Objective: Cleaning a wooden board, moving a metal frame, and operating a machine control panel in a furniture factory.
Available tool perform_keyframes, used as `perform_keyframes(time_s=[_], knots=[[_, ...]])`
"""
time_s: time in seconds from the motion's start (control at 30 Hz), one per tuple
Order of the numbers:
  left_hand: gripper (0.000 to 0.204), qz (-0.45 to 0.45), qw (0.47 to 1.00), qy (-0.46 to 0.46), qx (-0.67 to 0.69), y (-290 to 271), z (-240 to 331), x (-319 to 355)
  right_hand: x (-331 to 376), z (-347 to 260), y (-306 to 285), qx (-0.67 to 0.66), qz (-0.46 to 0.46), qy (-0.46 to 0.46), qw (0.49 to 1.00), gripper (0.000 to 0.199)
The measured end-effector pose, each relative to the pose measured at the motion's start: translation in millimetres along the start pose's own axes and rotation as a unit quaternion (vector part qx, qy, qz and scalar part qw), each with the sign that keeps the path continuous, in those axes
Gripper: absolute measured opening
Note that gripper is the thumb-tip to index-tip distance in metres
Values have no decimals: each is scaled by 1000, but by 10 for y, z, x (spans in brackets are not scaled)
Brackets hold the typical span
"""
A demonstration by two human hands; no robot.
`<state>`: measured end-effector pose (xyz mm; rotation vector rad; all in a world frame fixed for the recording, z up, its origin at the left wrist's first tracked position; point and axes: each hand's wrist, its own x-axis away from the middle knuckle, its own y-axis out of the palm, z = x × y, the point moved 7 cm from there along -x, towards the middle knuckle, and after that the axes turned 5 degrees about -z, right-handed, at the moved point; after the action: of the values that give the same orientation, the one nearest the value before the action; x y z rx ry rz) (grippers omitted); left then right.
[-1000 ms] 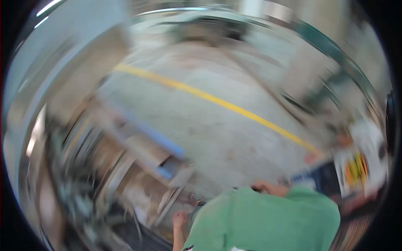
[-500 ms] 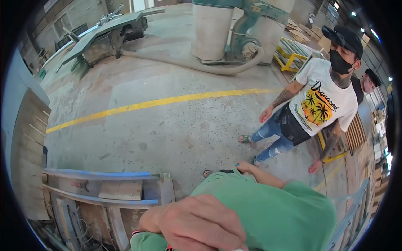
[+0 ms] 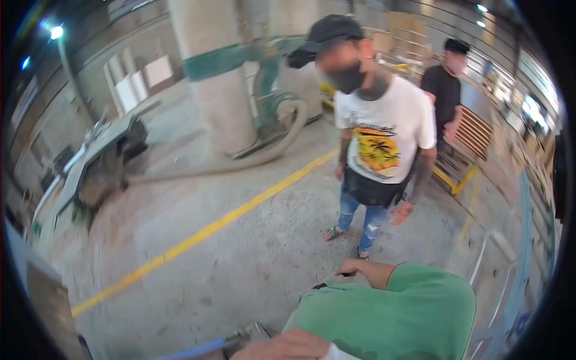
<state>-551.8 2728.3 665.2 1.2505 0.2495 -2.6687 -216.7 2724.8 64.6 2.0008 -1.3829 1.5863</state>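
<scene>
Dark object [image 3: 346, 275], small, at the right hand [image 3: 355, 266], just beyond the front of the wearer's green shirt [image 3: 384, 306]. Long axis seems to run roughly left-right; too small to tell which end points where. Right hand's fingers bent around or against it; whether gripping, cannot tell. Left hand [image 3: 282, 347] at the lower edge, blurred, partly cut off, at the shirt's left; its grip cannot be told. White patch [image 3: 341, 353] just beside it, blue strip [image 3: 201, 350] to its left. Ahead, person in white printed T-shirt [image 3: 414, 114] stands on concrete floor [image 3: 240, 270], crossed by yellow line [image 3: 204, 233]; person in black [image 3: 441, 90] farther back.
</scene>
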Motion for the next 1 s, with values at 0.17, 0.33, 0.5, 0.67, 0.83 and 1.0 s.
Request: perform_keyframes(time_s=[0.17,0.33,0.5,0.67,0.83,1.0], knots=[[27,-60,989,60,119,289,-466,-45,306,-593,-507,-32,185,-128,974,54],[26,-147,989,3,-33,117,-792,-402,528,-35,-352,-117,191,-151,963,48],[42,469,730,-72,-493,-2311,208,406,249,1352,349,-50,17,22,998,30],[26,594,604,-107,-520,-3183,3074,1646,-778,-249,485,314,-210,-113,919,33],[33,705,291,-281,-582,-2381,4609,2278,-1147,-1196,1298,443,-299,-202,820,36],[30,754,181,-296,-557,-997,5217,2806,-1181,-1064,1428,458,-332,-230,792,40]])
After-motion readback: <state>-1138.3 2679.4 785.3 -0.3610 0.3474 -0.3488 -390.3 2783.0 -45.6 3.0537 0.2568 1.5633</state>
